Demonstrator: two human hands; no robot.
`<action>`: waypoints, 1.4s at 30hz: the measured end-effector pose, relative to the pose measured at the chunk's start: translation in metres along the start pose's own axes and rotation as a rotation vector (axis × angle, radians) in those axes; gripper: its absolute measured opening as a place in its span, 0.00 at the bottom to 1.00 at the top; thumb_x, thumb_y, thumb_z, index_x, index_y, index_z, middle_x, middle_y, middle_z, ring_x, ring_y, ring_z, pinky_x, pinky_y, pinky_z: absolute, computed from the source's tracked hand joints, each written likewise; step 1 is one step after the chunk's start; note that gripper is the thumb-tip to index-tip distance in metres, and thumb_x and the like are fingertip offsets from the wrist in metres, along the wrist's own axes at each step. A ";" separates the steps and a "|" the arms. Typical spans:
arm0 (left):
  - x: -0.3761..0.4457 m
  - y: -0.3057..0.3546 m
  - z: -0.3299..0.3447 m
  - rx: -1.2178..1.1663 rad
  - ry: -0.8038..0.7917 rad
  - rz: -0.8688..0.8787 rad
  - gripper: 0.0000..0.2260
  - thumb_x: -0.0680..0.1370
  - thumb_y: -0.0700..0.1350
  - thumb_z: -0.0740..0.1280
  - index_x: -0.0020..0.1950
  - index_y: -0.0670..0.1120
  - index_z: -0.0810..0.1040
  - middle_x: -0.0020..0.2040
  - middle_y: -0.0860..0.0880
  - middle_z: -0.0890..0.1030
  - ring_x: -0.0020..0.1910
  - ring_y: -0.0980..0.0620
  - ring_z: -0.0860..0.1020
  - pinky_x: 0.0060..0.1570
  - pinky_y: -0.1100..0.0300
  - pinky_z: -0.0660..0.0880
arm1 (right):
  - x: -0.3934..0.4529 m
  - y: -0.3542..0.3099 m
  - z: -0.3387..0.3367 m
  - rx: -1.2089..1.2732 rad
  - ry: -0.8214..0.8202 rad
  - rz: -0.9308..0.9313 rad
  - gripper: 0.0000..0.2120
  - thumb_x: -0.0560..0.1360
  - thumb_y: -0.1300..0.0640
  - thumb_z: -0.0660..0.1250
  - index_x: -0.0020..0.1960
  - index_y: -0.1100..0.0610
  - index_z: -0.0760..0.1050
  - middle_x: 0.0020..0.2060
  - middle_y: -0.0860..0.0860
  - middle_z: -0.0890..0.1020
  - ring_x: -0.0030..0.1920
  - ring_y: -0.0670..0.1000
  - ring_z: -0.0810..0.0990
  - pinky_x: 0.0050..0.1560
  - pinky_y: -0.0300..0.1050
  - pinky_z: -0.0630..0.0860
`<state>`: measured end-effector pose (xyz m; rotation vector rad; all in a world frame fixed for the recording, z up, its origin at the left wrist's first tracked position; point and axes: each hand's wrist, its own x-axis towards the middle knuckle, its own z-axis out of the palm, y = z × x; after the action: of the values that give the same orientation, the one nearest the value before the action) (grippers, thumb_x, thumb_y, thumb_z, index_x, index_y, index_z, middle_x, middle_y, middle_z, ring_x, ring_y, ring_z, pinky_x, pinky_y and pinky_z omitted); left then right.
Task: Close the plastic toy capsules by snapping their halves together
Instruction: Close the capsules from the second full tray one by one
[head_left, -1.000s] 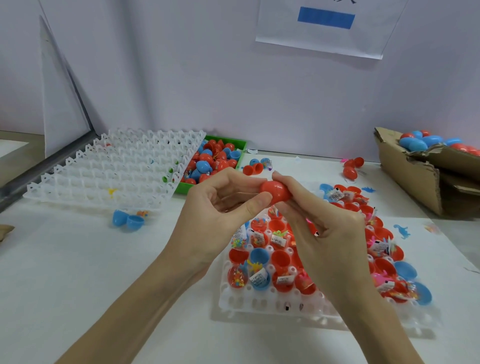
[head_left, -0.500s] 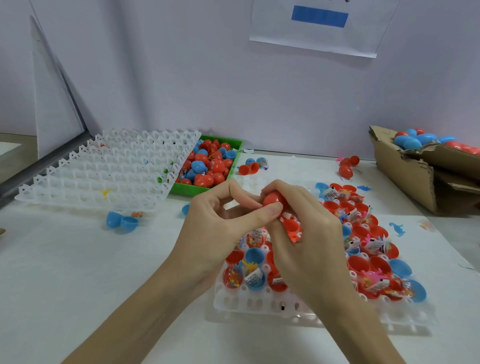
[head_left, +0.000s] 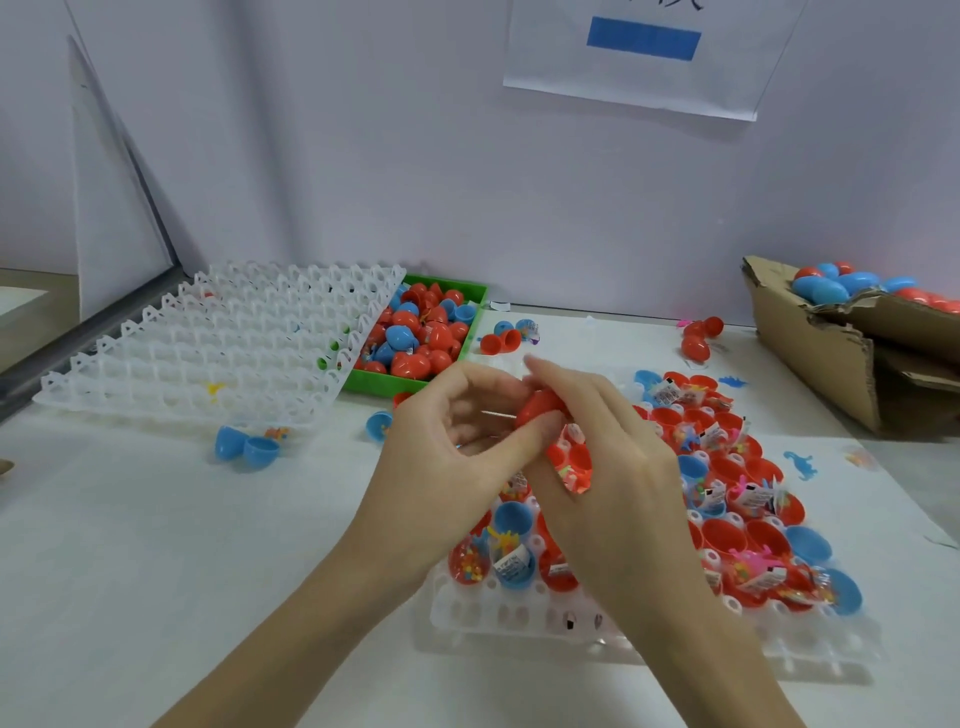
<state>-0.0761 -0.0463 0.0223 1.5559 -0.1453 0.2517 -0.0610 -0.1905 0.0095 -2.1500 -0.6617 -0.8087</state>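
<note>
A red capsule (head_left: 537, 406) is held between both hands above the white tray (head_left: 519, 613). My left hand (head_left: 441, 457) pinches it with the thumb pressing from below. My right hand (head_left: 613, 457) curls over it from the right, and an open red half with a toy inside (head_left: 574, 465) shows under that palm. The tray holds several open red and blue halves with toys and paper slips (head_left: 753, 499).
An empty white grid tray (head_left: 208, 353) lies at the left, overlapping a green bin (head_left: 467, 338) of red and blue capsules. A torn cardboard box (head_left: 831, 364) with closed capsules stands at the right. Loose blue halves (head_left: 247, 447) and red capsules (head_left: 698, 338) lie on the table.
Both hands have lowered slightly over the tray with the red capsule. The right hand has rolled over it, and an open red half now shows under its palm.
</note>
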 end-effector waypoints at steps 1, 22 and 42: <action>0.002 0.000 -0.002 -0.079 -0.029 -0.051 0.14 0.75 0.52 0.77 0.55 0.46 0.84 0.50 0.49 0.88 0.51 0.50 0.87 0.51 0.63 0.82 | 0.002 0.000 0.000 0.070 -0.006 0.030 0.28 0.74 0.61 0.76 0.71 0.50 0.73 0.60 0.45 0.81 0.56 0.41 0.79 0.63 0.30 0.73; 0.005 -0.006 -0.004 -0.310 -0.167 -0.302 0.27 0.77 0.59 0.71 0.56 0.33 0.81 0.47 0.36 0.86 0.46 0.42 0.87 0.46 0.53 0.84 | 0.000 0.000 -0.004 0.086 -0.162 0.107 0.19 0.80 0.44 0.63 0.66 0.52 0.77 0.51 0.39 0.79 0.54 0.37 0.77 0.54 0.25 0.71; 0.009 -0.003 -0.017 0.101 0.030 0.049 0.26 0.81 0.61 0.58 0.34 0.46 0.83 0.26 0.39 0.80 0.23 0.41 0.77 0.23 0.60 0.72 | 0.147 0.131 -0.115 1.645 0.682 0.855 0.22 0.85 0.59 0.62 0.76 0.64 0.65 0.66 0.58 0.77 0.55 0.50 0.81 0.52 0.38 0.81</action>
<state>-0.0679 -0.0291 0.0210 1.6498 -0.1494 0.3247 0.0856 -0.3285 0.1170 -0.4207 0.0957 -0.2077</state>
